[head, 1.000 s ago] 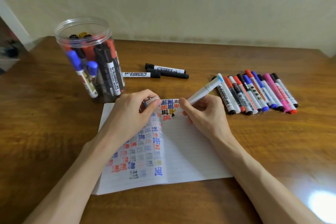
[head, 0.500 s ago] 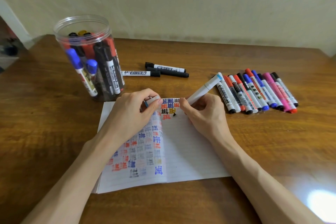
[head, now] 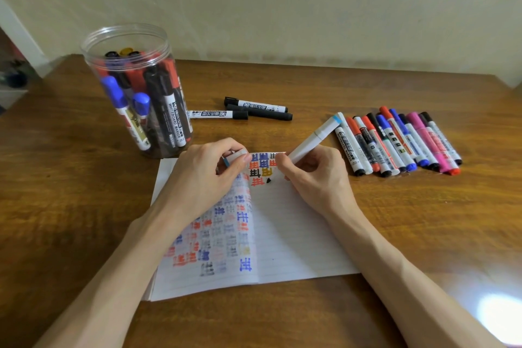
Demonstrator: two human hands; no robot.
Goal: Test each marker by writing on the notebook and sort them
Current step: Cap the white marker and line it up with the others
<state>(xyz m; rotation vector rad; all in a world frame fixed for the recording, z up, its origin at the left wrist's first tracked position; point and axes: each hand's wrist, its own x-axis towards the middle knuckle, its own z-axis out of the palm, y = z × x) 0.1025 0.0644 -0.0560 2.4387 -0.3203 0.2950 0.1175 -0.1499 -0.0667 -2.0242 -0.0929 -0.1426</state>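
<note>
At centre frame we see the right hand (head: 316,178) curled round a white-barrelled marker with a pale blue end (head: 312,140). Its dark tip meets the open lined notebook (head: 296,234) just below rows of coloured test marks, and the fingers hide the lower barrel. The left hand (head: 202,181) rests on the left page and pinches a small white cap with a blue band (head: 236,156), mostly covered. A clear plastic jar of markers (head: 97,37) stands at upper left. A row of capped markers (head: 395,144) lies at right, their labels blurred.
</note>
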